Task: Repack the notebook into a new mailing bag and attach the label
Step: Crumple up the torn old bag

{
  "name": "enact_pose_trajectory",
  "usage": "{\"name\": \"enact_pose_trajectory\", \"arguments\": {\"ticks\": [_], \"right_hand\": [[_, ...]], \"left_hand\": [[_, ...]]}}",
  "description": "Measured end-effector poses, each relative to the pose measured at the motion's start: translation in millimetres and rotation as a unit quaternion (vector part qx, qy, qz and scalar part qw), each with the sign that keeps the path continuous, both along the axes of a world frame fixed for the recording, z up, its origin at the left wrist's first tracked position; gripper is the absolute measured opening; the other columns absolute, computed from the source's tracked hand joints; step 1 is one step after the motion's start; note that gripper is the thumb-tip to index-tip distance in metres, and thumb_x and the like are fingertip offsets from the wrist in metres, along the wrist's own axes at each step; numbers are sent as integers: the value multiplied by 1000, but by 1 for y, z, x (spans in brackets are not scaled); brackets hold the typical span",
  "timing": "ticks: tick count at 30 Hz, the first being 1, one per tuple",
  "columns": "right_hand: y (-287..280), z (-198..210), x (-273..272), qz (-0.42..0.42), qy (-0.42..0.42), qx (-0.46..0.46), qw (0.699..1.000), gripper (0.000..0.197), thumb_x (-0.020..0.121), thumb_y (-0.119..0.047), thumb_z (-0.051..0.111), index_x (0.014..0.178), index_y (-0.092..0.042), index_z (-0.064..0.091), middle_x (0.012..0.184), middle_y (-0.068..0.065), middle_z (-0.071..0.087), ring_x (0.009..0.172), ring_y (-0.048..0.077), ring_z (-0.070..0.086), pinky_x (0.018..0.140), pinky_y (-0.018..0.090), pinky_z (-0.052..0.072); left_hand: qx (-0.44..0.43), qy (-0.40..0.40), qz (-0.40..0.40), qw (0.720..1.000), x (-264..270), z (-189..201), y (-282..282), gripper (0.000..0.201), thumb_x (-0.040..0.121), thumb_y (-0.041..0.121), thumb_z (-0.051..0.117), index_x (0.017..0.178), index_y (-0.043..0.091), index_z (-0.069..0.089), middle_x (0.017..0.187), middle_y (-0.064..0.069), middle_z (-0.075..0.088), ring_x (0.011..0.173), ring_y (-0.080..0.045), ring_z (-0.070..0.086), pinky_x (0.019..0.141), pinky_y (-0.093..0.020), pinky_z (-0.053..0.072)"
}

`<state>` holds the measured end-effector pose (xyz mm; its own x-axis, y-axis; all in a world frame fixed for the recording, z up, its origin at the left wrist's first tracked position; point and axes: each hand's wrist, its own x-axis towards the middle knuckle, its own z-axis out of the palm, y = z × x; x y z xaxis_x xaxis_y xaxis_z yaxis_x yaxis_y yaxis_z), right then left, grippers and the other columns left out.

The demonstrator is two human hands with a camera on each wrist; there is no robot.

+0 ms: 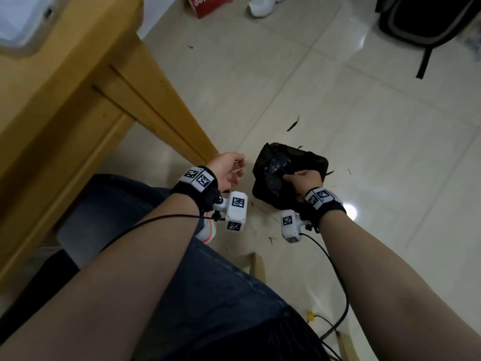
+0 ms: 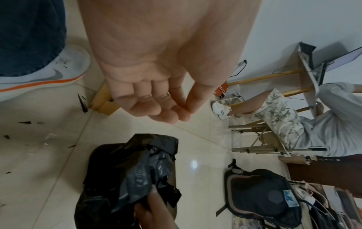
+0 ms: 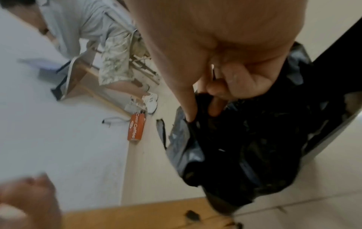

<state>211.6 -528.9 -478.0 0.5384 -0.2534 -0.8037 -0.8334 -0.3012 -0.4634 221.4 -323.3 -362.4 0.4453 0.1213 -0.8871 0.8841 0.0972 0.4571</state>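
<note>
Head view: right hand (image 1: 304, 179) pinches crumpled black plastic (image 1: 276, 168) over a lined bin (image 1: 312, 157) on the floor, probably discarding the old mailing bag. Left hand (image 1: 229, 170) hovers beside it, just left, fingers loosely curled, holding nothing I can make out. Desk (image 1: 65, 82) stands far left; scraps litter the tiles.

Left wrist view: its palm shows bare.

Right wrist view: thumb and fingers clamp the plastic. Notebook, new bag and label appear nowhere.

Lower center of the frame, your right hand (image 1: 305, 179) grips crumpled black plastic (image 1: 276, 169) over the black-lined bin (image 1: 316, 158); your left hand (image 1: 229, 170) hovers beside it, fingers loosely curled.
</note>
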Motion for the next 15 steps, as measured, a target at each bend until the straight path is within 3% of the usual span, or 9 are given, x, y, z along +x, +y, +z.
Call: {"name": "enact_pose_trajectory", "arguments": {"ticks": [2, 3, 6, 9, 12, 15], "right_hand": [[8, 4, 4, -85, 59, 111, 988, 26, 91, -33, 73, 86, -10, 62, 87, 12, 59, 60, 22, 52, 50, 29, 44], [12, 7, 4, -121, 94, 168, 974, 31, 96, -38, 65, 95, -7, 62, 93, 14, 57, 61, 20, 49, 49, 28, 40], [20, 4, 5, -180, 143, 291, 929, 55, 104, -54, 39, 130, -6, 51, 123, 17, 51, 75, 22, 49, 58, 29, 41], [27, -7, 8, -255, 157, 337, 893, 74, 104, -61, 29, 151, -5, 38, 135, 15, 47, 78, 24, 50, 64, 35, 43], [28, -13, 10, -299, 171, 334, 877, 74, 102, -64, 29, 155, -13, 36, 152, 14, 44, 85, 34, 53, 67, 45, 47], [24, -10, 11, -277, 166, 325, 889, 65, 103, -59, 36, 145, -12, 49, 143, 14, 53, 91, 34, 56, 74, 44, 49]], "left_hand": [[2, 8, -5, 1000, 2, -8, 3, 16, 97, 21, 57, 81, 18, 55, 72, 6, 58, 58, -10, 50, 52, -22, 34], [3, 11, -8, 1000, 3, -13, 5, 17, 96, 20, 58, 79, 17, 55, 72, 5, 58, 59, -10, 50, 53, -22, 35], [5, 18, -10, 1000, 6, -20, 8, 18, 95, 20, 60, 77, 17, 57, 72, 4, 59, 60, -10, 52, 54, -22, 37], [5, 17, -10, 1000, 9, -25, 12, 21, 95, 20, 59, 74, 16, 56, 70, 3, 58, 59, -11, 51, 54, -23, 37], [0, 12, 0, 1000, 9, -26, 15, 20, 96, 20, 59, 76, 16, 57, 71, 4, 59, 58, -10, 52, 53, -22, 37], [-2, 8, 9, 1000, 9, -27, 16, 18, 96, 19, 58, 79, 17, 57, 72, 5, 60, 58, -9, 52, 53, -22, 37]]}}
